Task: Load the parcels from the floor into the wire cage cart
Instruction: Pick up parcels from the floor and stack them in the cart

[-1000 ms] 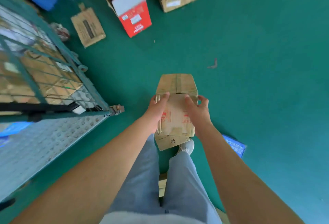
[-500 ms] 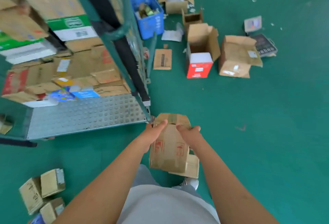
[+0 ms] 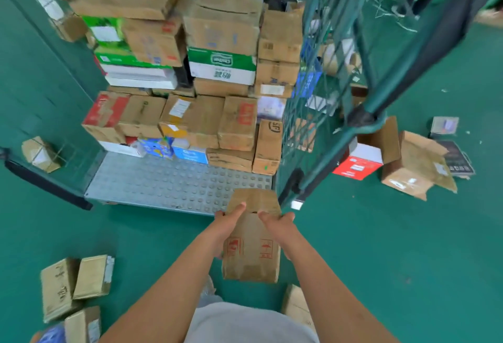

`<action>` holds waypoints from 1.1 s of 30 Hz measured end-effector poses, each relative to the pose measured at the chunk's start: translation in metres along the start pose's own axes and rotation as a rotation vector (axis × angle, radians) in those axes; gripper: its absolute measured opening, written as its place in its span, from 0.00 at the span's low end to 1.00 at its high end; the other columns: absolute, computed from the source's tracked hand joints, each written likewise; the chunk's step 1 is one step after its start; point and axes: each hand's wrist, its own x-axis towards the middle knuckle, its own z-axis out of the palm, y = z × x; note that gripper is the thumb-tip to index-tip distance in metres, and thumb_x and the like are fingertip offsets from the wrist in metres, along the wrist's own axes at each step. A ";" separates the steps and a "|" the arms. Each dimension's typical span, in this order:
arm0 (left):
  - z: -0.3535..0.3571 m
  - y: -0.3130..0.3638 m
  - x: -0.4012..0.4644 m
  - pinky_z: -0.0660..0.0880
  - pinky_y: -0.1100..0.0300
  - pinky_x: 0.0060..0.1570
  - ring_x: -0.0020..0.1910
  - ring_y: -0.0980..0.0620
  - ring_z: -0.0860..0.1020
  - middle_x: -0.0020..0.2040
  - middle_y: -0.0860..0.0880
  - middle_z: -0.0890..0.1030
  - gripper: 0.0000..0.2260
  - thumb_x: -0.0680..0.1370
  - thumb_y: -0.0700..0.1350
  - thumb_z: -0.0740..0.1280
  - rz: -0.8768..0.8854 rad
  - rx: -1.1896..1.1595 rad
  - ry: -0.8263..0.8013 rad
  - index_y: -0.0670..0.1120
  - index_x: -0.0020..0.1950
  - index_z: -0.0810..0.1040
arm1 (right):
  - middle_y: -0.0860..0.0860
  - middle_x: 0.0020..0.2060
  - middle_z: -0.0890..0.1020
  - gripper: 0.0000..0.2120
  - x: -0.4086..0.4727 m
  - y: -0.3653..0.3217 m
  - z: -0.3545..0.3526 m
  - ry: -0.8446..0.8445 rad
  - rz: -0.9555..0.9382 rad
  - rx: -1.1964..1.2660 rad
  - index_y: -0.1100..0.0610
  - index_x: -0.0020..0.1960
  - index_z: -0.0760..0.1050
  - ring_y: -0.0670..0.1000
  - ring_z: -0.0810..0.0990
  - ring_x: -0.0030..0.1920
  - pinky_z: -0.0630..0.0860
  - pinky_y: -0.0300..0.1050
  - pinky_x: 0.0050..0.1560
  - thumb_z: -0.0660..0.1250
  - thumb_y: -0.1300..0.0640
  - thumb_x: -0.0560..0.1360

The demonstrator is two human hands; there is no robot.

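Observation:
I hold a brown cardboard parcel point(image 3: 251, 250) with red handling marks in both hands, off the floor and just short of the cart's front edge. My left hand point(image 3: 227, 224) grips its left side, thumb on top. My right hand point(image 3: 277, 224) grips its right side. The green wire cage cart point(image 3: 307, 114) stands open in front of me, its studded metal floor point(image 3: 163, 182) bare at the front. Many stacked parcels point(image 3: 206, 75) fill the back of the cart.
The cart's open mesh door point(image 3: 381, 78) swings out on the right. Loose cardboard boxes point(image 3: 76, 285) lie on the green floor at lower left. A red-and-white box point(image 3: 359, 164) and an open brown carton point(image 3: 416, 168) lie at the right. Another box point(image 3: 296, 306) sits by my feet.
I have lifted the parcel off the floor and turned towards the cart. The view rose from the floor to the cart's open front, and the parcel now hangs near its front edge.

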 end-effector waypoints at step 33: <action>-0.041 0.276 0.140 0.79 0.47 0.57 0.44 0.51 0.71 0.63 0.46 0.70 0.31 0.82 0.62 0.62 0.139 0.231 -0.059 0.51 0.80 0.57 | 0.57 0.60 0.77 0.31 0.160 -0.211 -0.003 0.404 -0.032 -0.143 0.58 0.69 0.70 0.61 0.78 0.56 0.77 0.54 0.57 0.61 0.36 0.77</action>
